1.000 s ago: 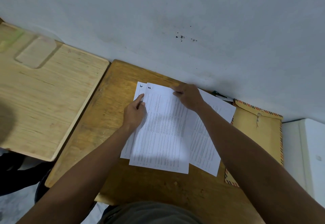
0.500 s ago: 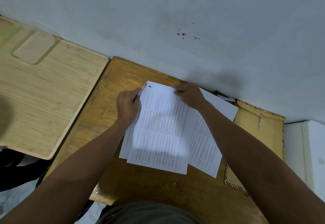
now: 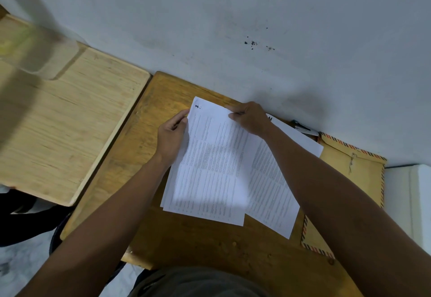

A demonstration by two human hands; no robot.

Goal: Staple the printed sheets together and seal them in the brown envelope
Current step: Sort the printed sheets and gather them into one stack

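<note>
At the bottom of the frame, nearest the camera, a dark grey garment covered the person's lap, and both bare forearms reached up from the lower corners toward the centre. The worn brown wooden surface [image 3: 193,238] lay under them, its front strip bare and scuffed. In the middle of the frame the white printed sheets of paper [image 3: 210,175] rested on it as a loose, uneven pile: the front ones overlapped with offset edges, while one further sheet [image 3: 272,194] lay skewed out to the right beneath them. The left hand [image 3: 171,139] curled against the left edge of the pile, its fingers seemingly pinching the upper left corner of the top pages, and the right hand [image 3: 250,119] gripped the top edge, fingers folded over it. By the look of it, the step in hand was squaring the pages into one stack; nothing was stapled yet. The next move would likely call for gathering in the stray sheet, tapping the edges flush, and reaching for a stapler; a small dark object [image 3: 303,128] at the foot of the wall might be one, though it was too hidden to tell. To the right, partly under the paper, the flat brown envelope with striped red-and-blue borders [image 3: 349,180] lay with its flap toward the wall, unsealed and waiting. A paler wooden desk [image 3: 70,121] adjoined at the left, a white block [image 3: 415,203] stood at the right edge, and a grey-white wall [image 3: 233,28] with a few dark specks filled the upper frame.
</note>
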